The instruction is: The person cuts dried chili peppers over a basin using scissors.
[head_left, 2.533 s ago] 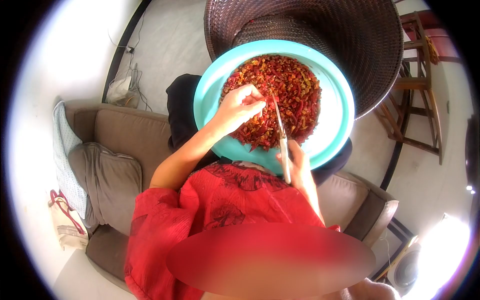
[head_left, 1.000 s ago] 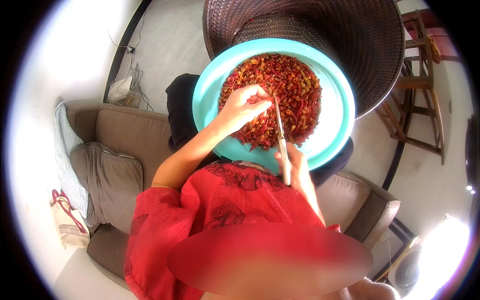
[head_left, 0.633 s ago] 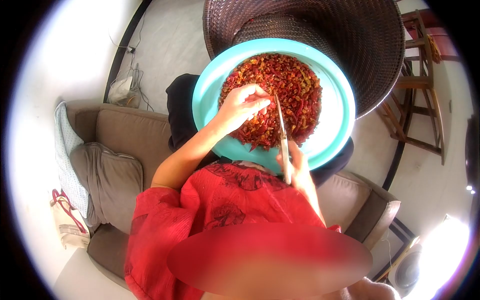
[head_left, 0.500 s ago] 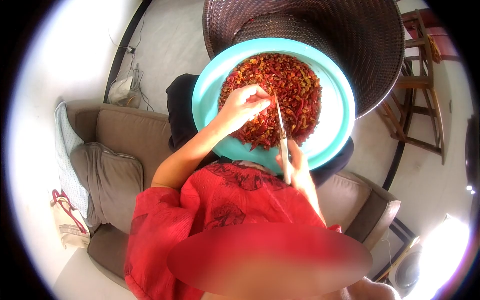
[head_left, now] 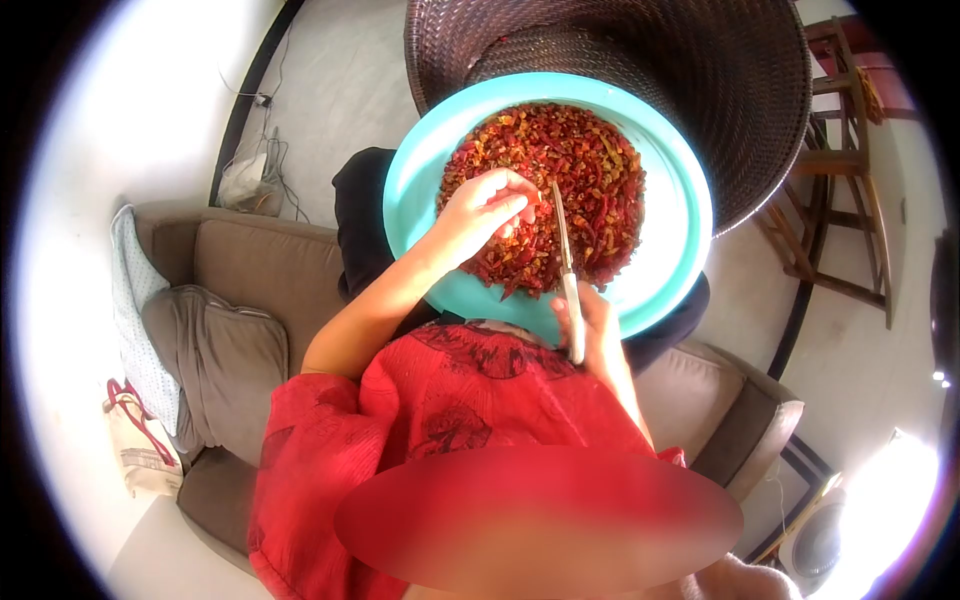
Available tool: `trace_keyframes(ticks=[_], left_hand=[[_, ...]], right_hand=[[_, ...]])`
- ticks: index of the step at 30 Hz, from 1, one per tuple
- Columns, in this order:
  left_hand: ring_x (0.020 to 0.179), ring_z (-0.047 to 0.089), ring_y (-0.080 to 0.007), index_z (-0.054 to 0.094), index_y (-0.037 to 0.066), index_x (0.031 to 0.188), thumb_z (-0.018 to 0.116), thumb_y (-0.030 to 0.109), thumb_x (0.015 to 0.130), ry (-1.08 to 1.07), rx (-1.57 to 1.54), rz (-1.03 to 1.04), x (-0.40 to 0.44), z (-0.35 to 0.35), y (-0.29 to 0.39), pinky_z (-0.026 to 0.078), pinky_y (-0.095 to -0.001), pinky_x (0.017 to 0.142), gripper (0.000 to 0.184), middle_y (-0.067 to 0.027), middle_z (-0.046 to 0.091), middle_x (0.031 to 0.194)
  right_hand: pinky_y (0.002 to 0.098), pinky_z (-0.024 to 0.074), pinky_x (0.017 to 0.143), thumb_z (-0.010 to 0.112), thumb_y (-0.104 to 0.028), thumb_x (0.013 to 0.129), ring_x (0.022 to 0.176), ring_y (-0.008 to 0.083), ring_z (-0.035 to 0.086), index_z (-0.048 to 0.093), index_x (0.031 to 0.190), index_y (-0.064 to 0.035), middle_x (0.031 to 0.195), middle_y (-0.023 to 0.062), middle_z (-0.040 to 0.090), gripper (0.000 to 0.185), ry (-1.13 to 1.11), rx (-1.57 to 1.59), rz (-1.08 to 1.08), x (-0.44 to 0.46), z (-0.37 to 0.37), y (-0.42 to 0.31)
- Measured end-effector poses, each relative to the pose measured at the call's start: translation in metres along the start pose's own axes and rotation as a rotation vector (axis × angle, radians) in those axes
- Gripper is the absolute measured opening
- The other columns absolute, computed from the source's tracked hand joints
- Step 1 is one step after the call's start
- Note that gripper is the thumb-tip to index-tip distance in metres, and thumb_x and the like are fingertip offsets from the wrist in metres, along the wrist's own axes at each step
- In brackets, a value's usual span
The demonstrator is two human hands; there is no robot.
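A wide turquoise basin [head_left: 403, 200] rests on my lap, holding a heap of cut dried red chilies [head_left: 595, 165]. Over the heap's left part, my left hand [head_left: 490, 208] is closed in a pinch, with a small bit of red chili [head_left: 536, 198] showing at its fingertips. My right hand [head_left: 600, 328], near the basin's front edge, grips the pale handles of a pair of scissors [head_left: 563, 235]. The blades point away from me over the chilies, just right of my left fingertips, with a small gap between. They look nearly closed.
Behind the basin stands a large dark woven basket [head_left: 740, 110]. A brown sofa [head_left: 265, 250] extends on both sides of me, with a grey cushion [head_left: 225, 345] at left. A wooden chair [head_left: 840, 165] is at far right. Cables [head_left: 275, 165] lie on the floor at left.
The scissors have shifted slightly forward and right, so their blades now stand apart from my left fingertips. My left hand has drawn a little to the left.
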State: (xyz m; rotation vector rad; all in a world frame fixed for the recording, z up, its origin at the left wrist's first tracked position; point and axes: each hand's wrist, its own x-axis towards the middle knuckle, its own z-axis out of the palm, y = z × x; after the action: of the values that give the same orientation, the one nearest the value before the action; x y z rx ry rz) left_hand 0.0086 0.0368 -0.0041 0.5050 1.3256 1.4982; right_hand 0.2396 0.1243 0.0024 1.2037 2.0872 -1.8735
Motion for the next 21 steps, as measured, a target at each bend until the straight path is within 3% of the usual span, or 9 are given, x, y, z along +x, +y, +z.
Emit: trace_keyframes(ticks=[4,6,9,13,15,18,21], left_hand=[[0.068,0.054,-0.0054,0.062,0.001,0.103,0.058,0.010,0.096,0.033,-0.075,-0.013,0.001,-0.002,-0.001,0.045,-0.0197,0.060,0.012,-0.0054,0.066,0.086],[0.067,0.054,-0.0054,0.062,0.002,0.102,0.059,0.010,0.095,0.011,-0.086,-0.028,-0.001,0.001,0.002,0.045,-0.0195,0.060,0.011,-0.0053,0.066,0.086],[0.066,0.055,-0.0053,0.062,0.002,0.100,0.061,0.011,0.094,-0.004,-0.082,-0.045,-0.001,0.004,0.006,0.045,-0.0191,0.058,0.011,-0.0050,0.066,0.084],[0.063,0.054,-0.0051,0.062,0.002,0.097,0.063,0.012,0.094,-0.015,-0.049,-0.061,0.002,0.001,0.002,0.043,-0.0182,0.055,0.010,-0.0045,0.066,0.081],[0.062,0.054,-0.0052,0.062,0.002,0.096,0.063,0.012,0.094,-0.001,-0.039,-0.062,0.002,0.001,0.002,0.043,-0.0181,0.054,0.010,-0.0046,0.066,0.080],[0.062,0.054,-0.0055,0.062,0.002,0.096,0.063,0.012,0.094,-0.006,-0.070,-0.067,0.002,-0.002,-0.001,0.043,-0.0182,0.055,0.010,-0.0048,0.066,0.080],[0.064,0.054,-0.0060,0.062,0.002,0.098,0.062,0.012,0.094,-0.014,-0.124,-0.057,0.001,-0.004,-0.002,0.044,-0.0186,0.057,0.011,-0.0053,0.066,0.083]], right_hand=[[0.0327,0.0482,0.065,0.071,-0.024,0.088,0.071,0.0150,0.059,0.061,0.108,0.0018,0.079,0.0091,0.063,0.035,0.031,-0.027,-0.054,-0.003,-0.003,-0.016],[0.0341,0.0489,0.066,0.071,-0.023,0.087,0.071,0.0194,0.061,0.060,0.108,0.0016,0.080,0.0134,0.063,0.035,0.060,-0.246,-0.126,-0.005,-0.003,-0.022],[0.0354,0.0493,0.066,0.072,-0.024,0.087,0.069,0.0230,0.061,0.061,0.108,0.0016,0.081,0.0169,0.063,0.035,0.060,-0.215,-0.127,-0.003,-0.002,-0.022],[0.0341,0.0491,0.064,0.070,-0.023,0.089,0.068,0.0190,0.059,0.062,0.109,0.0015,0.078,0.0126,0.063,0.033,0.048,-0.250,-0.156,-0.004,0.000,-0.014],[0.0323,0.0486,0.063,0.069,-0.022,0.091,0.069,0.0147,0.057,0.063,0.111,0.0015,0.077,0.0079,0.063,0.032,-0.027,-0.032,-0.078,-0.006,0.003,-0.009],[0.0301,0.0481,0.062,0.068,-0.021,0.092,0.069,0.0117,0.056,0.063,0.113,0.0016,0.077,0.0050,0.062,0.031,-0.068,-0.023,0.001,-0.007,0.002,-0.005],[0.0319,0.0488,0.064,0.069,-0.025,0.091,0.070,0.0134,0.056,0.063,0.112,0.0020,0.078,0.0076,0.062,0.035,-0.092,0.027,0.093,-0.008,0.001,-0.011]])
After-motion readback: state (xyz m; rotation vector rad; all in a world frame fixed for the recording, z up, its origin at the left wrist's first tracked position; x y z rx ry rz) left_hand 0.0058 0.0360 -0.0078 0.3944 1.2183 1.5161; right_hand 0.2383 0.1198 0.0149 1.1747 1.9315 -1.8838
